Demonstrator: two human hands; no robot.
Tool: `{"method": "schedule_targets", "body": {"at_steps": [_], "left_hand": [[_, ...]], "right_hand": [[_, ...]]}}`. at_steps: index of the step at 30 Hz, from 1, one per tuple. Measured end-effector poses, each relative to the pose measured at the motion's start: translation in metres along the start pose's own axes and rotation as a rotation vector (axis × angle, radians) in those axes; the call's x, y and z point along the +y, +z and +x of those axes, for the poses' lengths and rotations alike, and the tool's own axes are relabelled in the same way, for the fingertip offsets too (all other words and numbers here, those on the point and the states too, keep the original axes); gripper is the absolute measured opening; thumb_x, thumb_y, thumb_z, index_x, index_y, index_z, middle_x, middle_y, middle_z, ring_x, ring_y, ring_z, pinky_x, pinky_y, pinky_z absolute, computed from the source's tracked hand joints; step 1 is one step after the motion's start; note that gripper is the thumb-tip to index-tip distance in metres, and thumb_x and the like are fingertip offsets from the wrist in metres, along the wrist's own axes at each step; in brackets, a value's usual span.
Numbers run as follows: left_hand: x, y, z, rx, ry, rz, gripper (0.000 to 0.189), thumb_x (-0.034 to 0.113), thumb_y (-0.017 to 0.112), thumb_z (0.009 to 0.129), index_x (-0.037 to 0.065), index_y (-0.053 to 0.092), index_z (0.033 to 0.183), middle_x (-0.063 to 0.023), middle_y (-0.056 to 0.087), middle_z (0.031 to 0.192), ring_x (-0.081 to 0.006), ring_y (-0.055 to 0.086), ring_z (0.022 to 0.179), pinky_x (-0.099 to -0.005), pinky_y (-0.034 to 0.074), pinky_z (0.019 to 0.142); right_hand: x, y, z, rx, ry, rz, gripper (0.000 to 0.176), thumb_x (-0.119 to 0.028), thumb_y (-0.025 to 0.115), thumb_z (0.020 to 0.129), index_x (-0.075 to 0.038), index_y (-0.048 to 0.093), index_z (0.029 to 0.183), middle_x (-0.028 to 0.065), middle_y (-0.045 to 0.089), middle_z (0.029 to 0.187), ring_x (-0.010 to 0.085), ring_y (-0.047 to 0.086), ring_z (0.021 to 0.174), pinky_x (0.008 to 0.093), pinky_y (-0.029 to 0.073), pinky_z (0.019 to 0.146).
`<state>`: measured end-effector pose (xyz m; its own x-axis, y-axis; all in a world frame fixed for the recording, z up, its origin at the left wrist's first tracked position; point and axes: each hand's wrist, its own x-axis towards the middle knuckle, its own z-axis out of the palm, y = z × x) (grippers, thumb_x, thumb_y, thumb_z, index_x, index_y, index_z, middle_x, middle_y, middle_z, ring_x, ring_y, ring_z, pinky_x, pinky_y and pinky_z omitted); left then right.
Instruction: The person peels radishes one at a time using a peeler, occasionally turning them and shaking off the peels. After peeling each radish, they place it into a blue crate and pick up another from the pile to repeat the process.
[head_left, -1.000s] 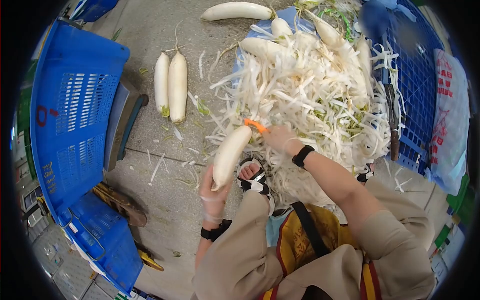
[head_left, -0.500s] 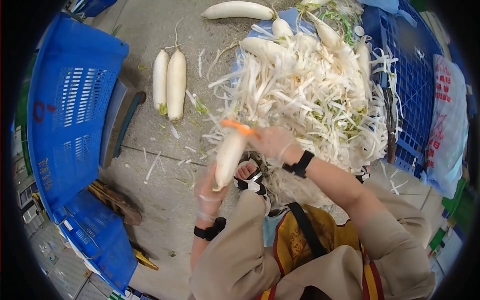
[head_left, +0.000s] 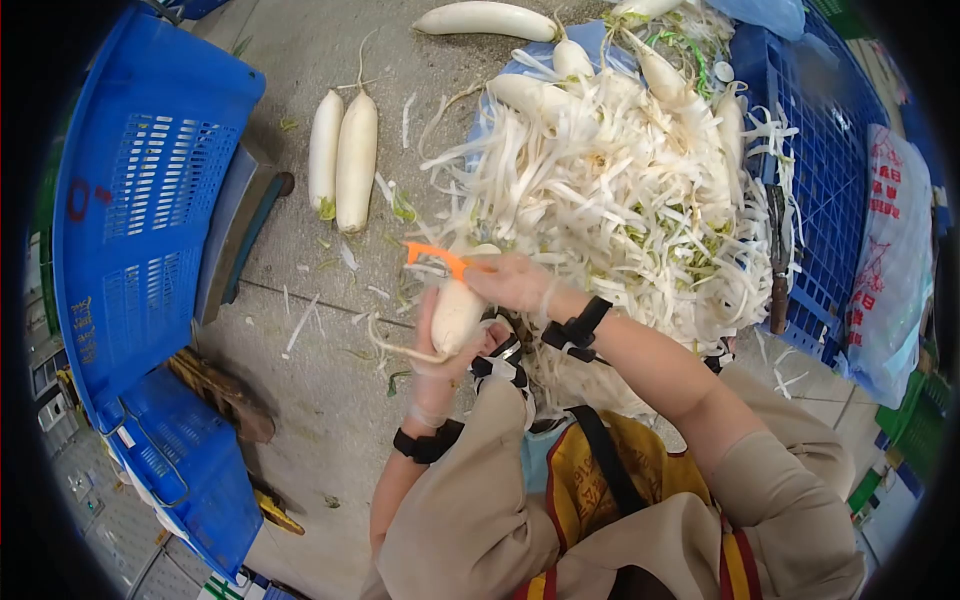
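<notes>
A white radish (head_left: 457,318) with a long thin root is held in my gloved left hand (head_left: 432,345), its root end toward my knees. My gloved right hand (head_left: 512,283) is closed on the handle of an orange peeler (head_left: 434,256), whose head lies at the radish's far end. Just beyond and to the right spreads a big heap of white peel strips (head_left: 620,180). Two more radishes (head_left: 356,165) lie side by side on the floor at the left.
Perforated blue baskets (head_left: 150,190) stand at the left, beside a grey block-like object (head_left: 232,235). Another blue crate (head_left: 820,180) and a plastic bag with red print (head_left: 888,250) are at the right. A long radish (head_left: 485,20) lies at the top.
The held radish has turned, so its long root now shows. The orange peeler and my right hand have shifted left, and my left hand has moved up slightly.
</notes>
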<state>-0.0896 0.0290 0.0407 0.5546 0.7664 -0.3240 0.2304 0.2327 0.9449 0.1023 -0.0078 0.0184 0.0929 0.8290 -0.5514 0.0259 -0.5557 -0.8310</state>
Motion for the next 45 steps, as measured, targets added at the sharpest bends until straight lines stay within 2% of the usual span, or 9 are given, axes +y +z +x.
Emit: {"method": "schedule_targets", "body": {"at_steps": [7,16,18,23,25,27,37,39,45], "left_hand": [[0.011,-0.002,0.005,0.008,-0.029,0.085,0.069,-0.004,0.069,0.074,0.003,0.035,0.133,-0.0118,0.052,0.118,-0.0193,0.055,0.104,-0.0324,0.049,0.086],[0.015,-0.006,0.002,0.06,-0.071,0.059,0.063,0.0,0.07,0.076,0.002,0.039,0.131,-0.0107,0.053,0.116,-0.0183,0.055,0.1,-0.0285,0.046,0.088],[0.012,-0.008,0.0,0.054,-0.047,0.114,0.063,0.0,0.07,0.076,0.002,0.039,0.131,-0.0105,0.053,0.116,-0.0182,0.055,0.101,-0.0289,0.045,0.088],[0.023,-0.004,0.004,0.004,-0.076,0.108,0.063,0.0,0.07,0.076,0.004,0.039,0.131,-0.0098,0.053,0.117,-0.0184,0.053,0.106,-0.0302,0.044,0.09],[0.024,-0.008,0.003,-0.108,-0.033,0.306,0.065,0.0,0.07,0.075,0.004,0.039,0.132,-0.0096,0.053,0.118,-0.0189,0.052,0.108,-0.0302,0.043,0.092],[0.014,-0.01,-0.001,-0.077,-0.026,0.269,0.066,0.0,0.07,0.075,0.004,0.038,0.133,-0.0098,0.052,0.12,-0.0193,0.052,0.108,-0.0305,0.043,0.092],[-0.001,-0.025,-0.011,-0.07,-0.043,0.139,0.069,-0.006,0.067,0.075,0.005,0.035,0.135,-0.0121,0.048,0.127,-0.0204,0.05,0.113,-0.0316,0.043,0.095],[-0.012,-0.028,-0.015,-0.044,-0.074,0.109,0.071,-0.005,0.067,0.073,0.006,0.035,0.135,-0.0111,0.048,0.126,-0.0199,0.05,0.112,-0.0311,0.043,0.093],[-0.016,-0.03,-0.015,-0.063,-0.054,0.108,0.071,-0.003,0.068,0.074,0.006,0.035,0.136,-0.0101,0.048,0.125,-0.0193,0.05,0.11,-0.0304,0.044,0.091]], "right_hand": [[0.009,0.03,-0.069,0.281,-0.441,-0.209,0.017,-0.027,0.057,0.085,-0.01,0.059,0.087,0.0136,0.061,0.066,0.0364,0.059,0.059,0.0437,0.047,0.052],[0.049,-0.006,-0.022,0.299,-0.11,-0.585,0.018,-0.027,0.054,0.087,-0.015,0.062,0.096,0.0128,0.062,0.065,0.0305,0.061,0.055,0.0409,0.048,0.05],[0.113,-0.026,0.012,0.226,0.026,-0.778,0.025,-0.032,0.044,0.09,-0.014,0.061,0.087,0.0127,0.064,0.073,0.0291,0.065,0.069,0.0408,0.052,0.06],[-0.011,0.024,-0.069,0.061,-0.363,-0.593,0.024,-0.032,0.047,0.089,-0.014,0.061,0.084,0.0138,0.063,0.068,0.0299,0.065,0.068,0.0413,0.052,0.064],[0.001,0.023,-0.058,0.076,-0.324,-0.541,0.028,-0.037,0.045,0.089,-0.015,0.062,0.087,0.0145,0.063,0.068,0.0327,0.064,0.066,0.0438,0.052,0.066],[0.026,-0.011,-0.017,0.211,0.146,-0.582,0.035,-0.041,0.041,0.09,-0.015,0.063,0.092,0.016,0.065,0.075,0.0346,0.064,0.071,0.0454,0.051,0.068],[0.053,0.001,-0.013,0.128,0.147,-0.255,0.043,-0.041,0.037,0.091,-0.008,0.061,0.105,0.0203,0.064,0.098,0.038,0.061,0.09,0.0428,0.048,0.081],[0.07,-0.019,0.005,0.104,0.417,-0.284,0.044,-0.042,0.039,0.09,-0.009,0.061,0.107,0.0212,0.063,0.101,0.0382,0.06,0.093,0.0421,0.047,0.083],[0.052,-0.004,-0.019,0.123,0.235,-0.288,0.047,-0.043,0.04,0.09,-0.005,0.062,0.107,0.0244,0.062,0.1,0.0384,0.059,0.095,0.0407,0.046,0.086]]}}
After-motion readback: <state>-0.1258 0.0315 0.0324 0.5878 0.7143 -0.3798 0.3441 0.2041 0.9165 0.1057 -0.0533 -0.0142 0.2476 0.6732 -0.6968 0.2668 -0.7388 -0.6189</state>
